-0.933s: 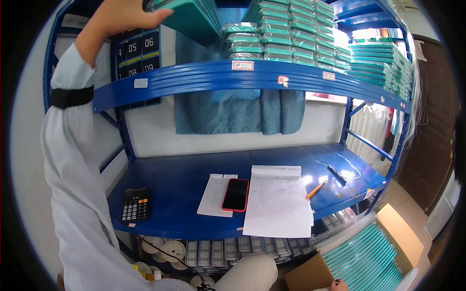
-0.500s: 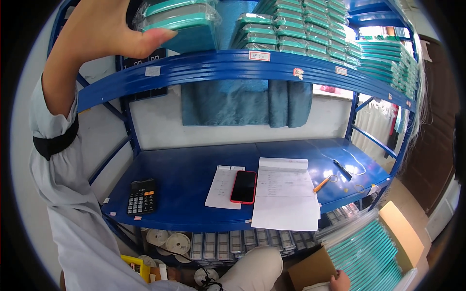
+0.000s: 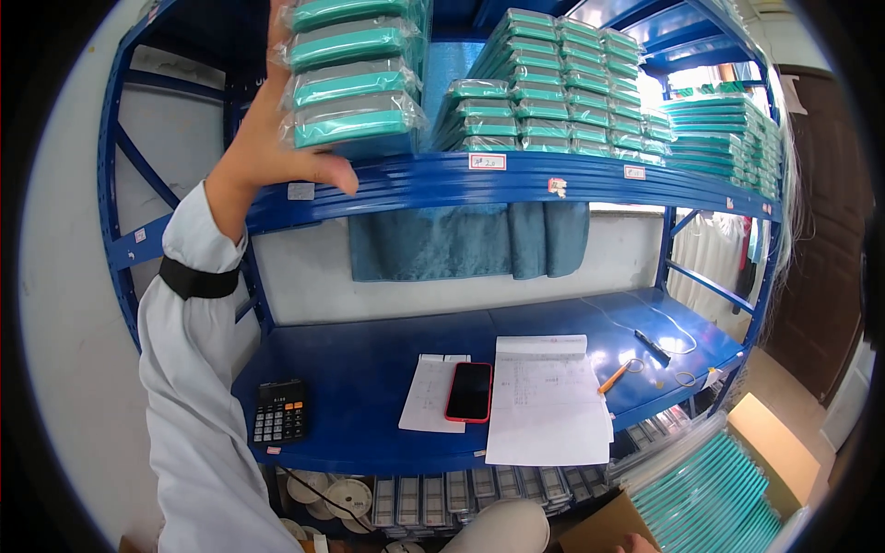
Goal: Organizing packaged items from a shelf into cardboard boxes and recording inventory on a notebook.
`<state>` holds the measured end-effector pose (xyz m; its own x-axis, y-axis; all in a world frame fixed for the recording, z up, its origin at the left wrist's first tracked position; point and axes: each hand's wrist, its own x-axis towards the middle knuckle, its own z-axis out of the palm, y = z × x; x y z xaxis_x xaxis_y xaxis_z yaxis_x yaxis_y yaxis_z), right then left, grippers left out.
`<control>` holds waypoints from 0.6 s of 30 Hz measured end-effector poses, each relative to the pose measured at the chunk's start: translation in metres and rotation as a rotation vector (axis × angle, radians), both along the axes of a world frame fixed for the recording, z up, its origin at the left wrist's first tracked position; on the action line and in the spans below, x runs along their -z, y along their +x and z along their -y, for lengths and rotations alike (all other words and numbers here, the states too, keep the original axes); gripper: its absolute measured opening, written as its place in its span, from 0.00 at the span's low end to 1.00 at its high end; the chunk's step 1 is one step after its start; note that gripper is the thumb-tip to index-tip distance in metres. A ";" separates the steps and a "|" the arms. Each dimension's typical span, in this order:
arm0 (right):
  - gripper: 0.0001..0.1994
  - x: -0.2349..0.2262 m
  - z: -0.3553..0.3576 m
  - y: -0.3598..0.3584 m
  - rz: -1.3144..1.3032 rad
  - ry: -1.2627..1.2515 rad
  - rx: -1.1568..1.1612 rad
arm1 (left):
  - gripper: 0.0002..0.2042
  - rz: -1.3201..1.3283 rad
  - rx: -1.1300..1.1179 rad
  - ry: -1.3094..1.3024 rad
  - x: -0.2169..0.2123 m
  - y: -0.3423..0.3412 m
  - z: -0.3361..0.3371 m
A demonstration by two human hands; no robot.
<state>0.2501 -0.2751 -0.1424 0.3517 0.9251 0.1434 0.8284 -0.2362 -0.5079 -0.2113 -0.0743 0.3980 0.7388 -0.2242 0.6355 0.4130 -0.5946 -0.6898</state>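
Observation:
At the upper left, my left hand (image 3: pixel 277 157) is closed around the left side of a stack of clear-wrapped teal-and-grey flat packs (image 3: pixel 355 122). Its thumb reaches under the lowest pack; the other fingers are mostly hidden behind the stack. This stack is at the front edge of the blue upper shelf (image 3: pixel 387 189). More wrapped teal packs (image 3: pixel 539 109) are piled in rows to its right. Low at the right, only a bit of my right hand (image 3: pixel 636 544) shows, beside an open cardboard box (image 3: pixel 604 527) full of teal packs (image 3: pixel 705 493). Its fingers are mostly cut off by the lower edge.
On the blue desk below lie a black calculator (image 3: pixel 279 412), a phone in a red case (image 3: pixel 469 392), paper sheets (image 3: pixel 544 424), an orange pen (image 3: pixel 613 378) and a dark pen-like device (image 3: pixel 652 347). White spools (image 3: pixel 348 499) and grey cases (image 3: pixel 433 498) sit underneath.
The view has tilted up, so more of the shelf and the stack shows. My left hand and the stack appear further right and lower. My right hand has slipped mostly out of view.

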 end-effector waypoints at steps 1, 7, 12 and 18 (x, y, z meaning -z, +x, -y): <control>0.19 0.001 0.000 0.000 -0.004 -0.002 0.010 | 0.68 -0.004 0.010 -0.002 0.004 0.006 -0.003; 0.19 -0.022 -0.010 -0.006 -0.039 0.105 -0.070 | 0.40 -0.077 0.315 -0.184 0.003 0.020 -0.010; 0.17 -0.082 -0.021 -0.019 -0.626 0.314 -0.200 | 0.38 -0.100 0.542 0.035 0.024 0.079 0.002; 0.29 -0.198 -0.032 -0.063 -1.185 0.586 -0.600 | 0.29 0.001 0.485 0.125 0.115 0.162 0.078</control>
